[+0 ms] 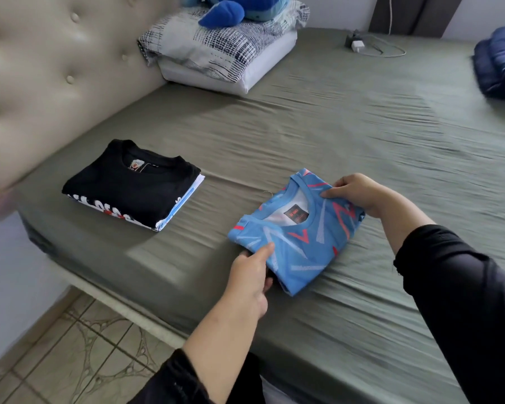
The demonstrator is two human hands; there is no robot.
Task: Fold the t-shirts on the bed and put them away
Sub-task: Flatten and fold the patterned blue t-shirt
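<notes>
A folded light-blue t-shirt [301, 237] with red and white streaks lies on the grey-green bed sheet [362, 135] near the bed's front edge. My left hand [251, 275] grips its near left edge, thumb on top and fingers underneath. My right hand [359, 193] pinches its far right corner by the collar. To the left, close to the headboard, sits a pile of folded shirts with a black t-shirt [129, 182] on top and white and blue ones under it.
A beige tufted headboard [56, 68] runs along the left. Stacked pillows [225, 53] with a blue plush toy [228, 10] sit at the back. A charger and cable [359, 45] lie beyond, dark-blue folded bedding [499, 65] at far right. Tiled floor [70, 345] lies lower left.
</notes>
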